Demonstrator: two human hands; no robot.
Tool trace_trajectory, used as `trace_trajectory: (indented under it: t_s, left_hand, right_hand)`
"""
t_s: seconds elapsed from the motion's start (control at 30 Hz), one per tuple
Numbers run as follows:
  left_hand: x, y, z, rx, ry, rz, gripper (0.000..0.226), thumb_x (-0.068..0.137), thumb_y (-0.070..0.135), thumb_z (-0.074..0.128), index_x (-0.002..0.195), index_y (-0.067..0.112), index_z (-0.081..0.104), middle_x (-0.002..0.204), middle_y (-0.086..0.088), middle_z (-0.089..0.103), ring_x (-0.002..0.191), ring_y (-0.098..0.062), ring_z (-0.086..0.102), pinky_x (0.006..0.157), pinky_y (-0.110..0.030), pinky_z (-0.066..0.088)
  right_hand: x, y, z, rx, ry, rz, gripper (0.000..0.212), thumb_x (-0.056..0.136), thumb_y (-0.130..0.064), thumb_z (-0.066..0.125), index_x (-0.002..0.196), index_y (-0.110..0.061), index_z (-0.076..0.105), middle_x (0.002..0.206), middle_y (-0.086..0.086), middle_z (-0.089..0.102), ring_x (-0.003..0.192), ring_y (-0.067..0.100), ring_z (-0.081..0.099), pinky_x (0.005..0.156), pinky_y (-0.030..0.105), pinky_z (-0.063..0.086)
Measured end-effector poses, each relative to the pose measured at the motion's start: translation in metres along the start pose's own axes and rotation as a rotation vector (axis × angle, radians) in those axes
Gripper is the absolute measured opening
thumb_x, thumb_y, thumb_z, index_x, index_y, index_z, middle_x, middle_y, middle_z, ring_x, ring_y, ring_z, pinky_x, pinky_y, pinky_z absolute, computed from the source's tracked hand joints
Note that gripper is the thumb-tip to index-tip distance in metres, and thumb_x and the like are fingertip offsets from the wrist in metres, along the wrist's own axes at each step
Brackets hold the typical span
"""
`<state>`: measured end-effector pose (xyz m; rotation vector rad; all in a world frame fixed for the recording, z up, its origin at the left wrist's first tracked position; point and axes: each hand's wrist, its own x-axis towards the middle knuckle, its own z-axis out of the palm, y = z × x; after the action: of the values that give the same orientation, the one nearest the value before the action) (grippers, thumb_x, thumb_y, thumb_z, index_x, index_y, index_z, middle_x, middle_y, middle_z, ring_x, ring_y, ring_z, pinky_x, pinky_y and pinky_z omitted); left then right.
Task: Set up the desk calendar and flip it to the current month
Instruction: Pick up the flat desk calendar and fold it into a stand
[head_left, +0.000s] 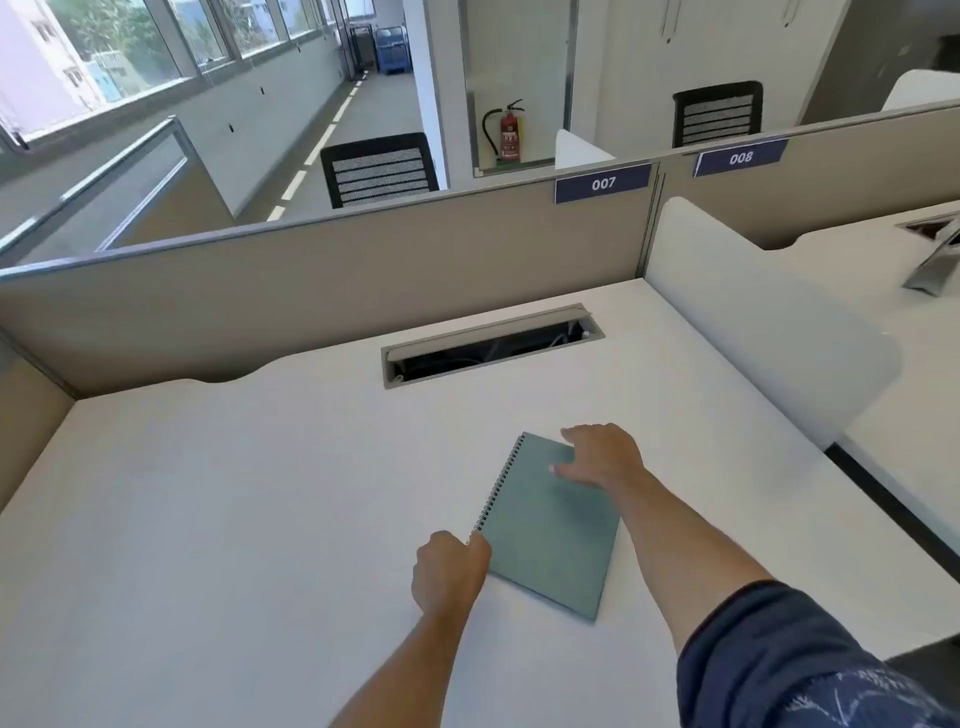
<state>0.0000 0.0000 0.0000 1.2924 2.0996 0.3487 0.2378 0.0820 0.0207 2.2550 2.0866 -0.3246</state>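
Your white desk (234, 519) has open room to the left and ahead. The green calendar (556, 525) lies flat and folded in front of you, its long axis slanting away, spiral binding on the left. Your right hand (602, 457) rests spread on the far corner; your left hand (449, 569), curled, pinches the binding's near end.
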Motion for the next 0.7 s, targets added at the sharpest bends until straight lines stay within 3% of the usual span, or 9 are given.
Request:
trace_trajectory:
  t_s: [0.13, 0.33, 0.5, 0.7]
  left_hand:
    - [0.001, 0.000, 0.005, -0.145, -0.055, -0.052, 0.025, 0.080, 0.026, 0.056, 0.067, 0.012, 0.039, 0.064, 0.001, 0.050, 0.053, -0.019, 0.043, 0.050, -0.025, 0.031]
    - [0.003, -0.003, 0.008, -0.275, -0.094, -0.113, 0.015, 0.069, 0.016, 0.053, 0.072, 0.010, 0.039, 0.063, -0.003, 0.044, 0.054, -0.023, 0.035, 0.050, -0.024, 0.029]
    - [0.004, -0.005, 0.009, -0.347, -0.112, -0.157, 0.026, 0.058, 0.024, 0.048, 0.076, 0.007, 0.056, 0.071, -0.007, 0.061, 0.059, -0.024, 0.045, 0.053, -0.026, 0.036]
    - [-0.001, -0.004, 0.016, -0.576, -0.074, -0.271, 0.022, 0.056, 0.024, 0.047, 0.070, 0.008, 0.050, 0.071, -0.010, 0.062, 0.063, -0.024, 0.048, 0.058, -0.030, 0.037]
  right_hand:
    - [-0.001, -0.004, 0.009, 0.018, -0.077, 0.036, 0.061, 0.089, -0.058, 0.065, 0.136, -0.020, 0.059, 0.136, 0.000, 0.067, 0.124, 0.028, 0.061, 0.099, 0.036, 0.046]
    - [0.005, -0.007, 0.018, 0.030, -0.076, 0.059, 0.069, 0.089, -0.054, 0.066, 0.144, -0.016, 0.051, 0.144, 0.005, 0.054, 0.131, 0.027, 0.053, 0.105, 0.038, 0.043]
    - [0.013, 0.007, 0.022, 0.079, -0.153, 0.104, 0.060, 0.086, -0.056, 0.068, 0.131, -0.018, 0.059, 0.134, 0.006, 0.058, 0.125, 0.026, 0.057, 0.101, 0.039, 0.047]
    - [0.017, 0.011, 0.024, 0.138, -0.123, 0.110, 0.059, 0.083, -0.056, 0.073, 0.124, -0.015, 0.064, 0.127, 0.008, 0.056, 0.122, 0.027, 0.055, 0.097, 0.039, 0.049]
